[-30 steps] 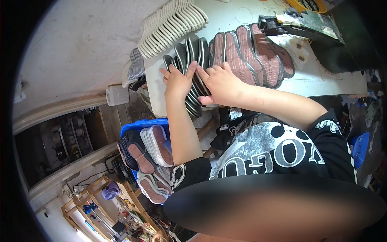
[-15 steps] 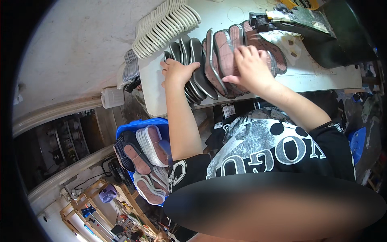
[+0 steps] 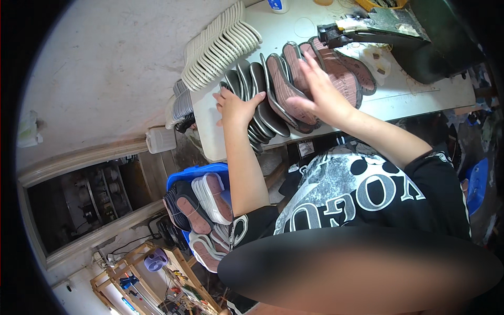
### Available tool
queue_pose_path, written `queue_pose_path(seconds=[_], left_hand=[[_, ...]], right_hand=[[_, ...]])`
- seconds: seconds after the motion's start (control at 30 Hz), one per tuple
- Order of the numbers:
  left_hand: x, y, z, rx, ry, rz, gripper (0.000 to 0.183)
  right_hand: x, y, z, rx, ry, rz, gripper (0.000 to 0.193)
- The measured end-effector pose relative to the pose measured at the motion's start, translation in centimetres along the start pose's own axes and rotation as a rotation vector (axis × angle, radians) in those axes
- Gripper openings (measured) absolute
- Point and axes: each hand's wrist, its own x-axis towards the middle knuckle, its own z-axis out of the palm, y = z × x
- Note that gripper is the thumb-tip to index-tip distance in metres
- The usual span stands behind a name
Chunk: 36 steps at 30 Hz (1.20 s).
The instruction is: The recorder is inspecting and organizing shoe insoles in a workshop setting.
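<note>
Dark-edged insoles stand in a leaning row along the near side of the white table. My left hand (image 3: 239,107) spans the row's left end, thumb and fingers on either side of several black insoles (image 3: 257,79), which it holds together. Flat against the row's right part lies my right hand (image 3: 328,100), its fingers stretched out and thumb apart. It touches the brownish-pink insoles (image 3: 283,81), whose faces are turned toward it. Other pink insoles (image 3: 346,84) lie fanned behind and right of that hand. The lower ends of some insoles are hidden by my hands.
Cream-coloured soles (image 3: 223,47) stand in a long row at the table's far left. A dark machine arm (image 3: 367,37) reaches over the table (image 3: 409,100) at the right. Left of me, a blue bin (image 3: 197,170) holds bundled insoles. A white jug (image 3: 160,140) stands by the wall.
My right fingers have gone from bent to stretched out, and the pink insoles under them now lean more face up. My left hand keeps its hold. The whole view has shifted slightly.
</note>
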Motion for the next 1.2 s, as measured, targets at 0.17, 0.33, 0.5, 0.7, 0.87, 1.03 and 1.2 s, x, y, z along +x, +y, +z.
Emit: queue_pose_path(seconds=[0.17, 0.33, 0.5, 0.7, 0.87, 1.03, 1.2], left_hand=[[-1.7, 1.7, 0.7, -0.024, 0.261, 0.442, 0.077], [-3.0, 3.3, 2.4, 0.072, 0.050, 0.615, 0.061], [-2.9, 2.9, 2.2, 0.064, 0.014, 0.503, 0.055], [0.3, 1.7, 1.1, -0.236, -0.190, 0.291, 0.059], [1.7, -0.4, 3.6, -0.537, -0.052, 0.350, 0.062], [-2.1, 1.1, 3.1, -0.017, 0.216, 0.552, 0.034], [-2.2, 1.4, 1.9, -0.257, 0.309, 0.613, 0.044]], right_hand=[[0.7, 0.7, -1.2, 0.365, -0.035, 0.166, 0.067], [1.9, -0.3, -1.8, 0.177, -0.207, 0.154, 0.057], [3.1, -2.5, -5.6, -0.058, -0.317, 0.058, 0.058], [2.5, -5.1, -7.0, 0.483, -0.225, -0.043, 0.047], [0.4, -3.0, -0.6, 0.337, -0.217, 0.070, 0.057], [-0.9, -2.6, -1.1, 0.235, -0.201, 0.005, 0.079], [-1.7, -1.2, -0.3, 0.507, -0.326, 0.195, 0.088]])
